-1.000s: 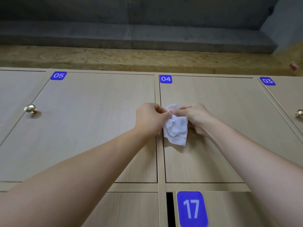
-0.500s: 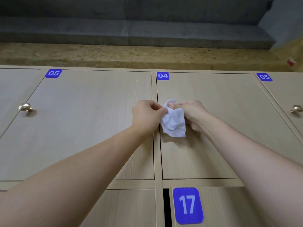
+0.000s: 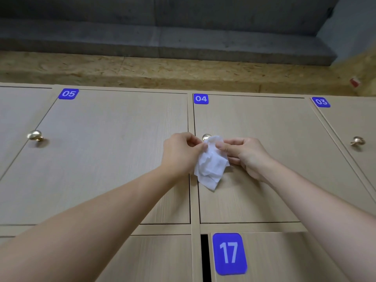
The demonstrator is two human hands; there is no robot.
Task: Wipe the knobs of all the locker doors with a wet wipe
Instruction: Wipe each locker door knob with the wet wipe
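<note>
2 sets of fingers (image 3: pixel 200 147) pinch the wet wipe (image 3: pixel 211 164) at its top edge, left hand (image 3: pixel 180 154) and right hand (image 3: pixel 247 154) on either side, probably refolding for a clean face. Wipe hangs just below door 04's knob (image 3: pixel 206 137), partly covering it. Knobs left (image 3: pixel 35 135) and right (image 3: pixel 357 141) of it sit well apart, uncovered.

Light even, soft, moderately bright; source out of frame. Short soft shadows sit below the left knob (image 3: pixel 35 135) and under the wipe (image 3: pixel 211 162) on the door. Small highlights on the brass knobs, no harsh glare. Wide-angle bend: locker (image 3: pixel 114 151) edges splay outward toward the frame sides. Forearms at the bottom corners look stretched and slightly soft. Number labels read sharp.
</note>
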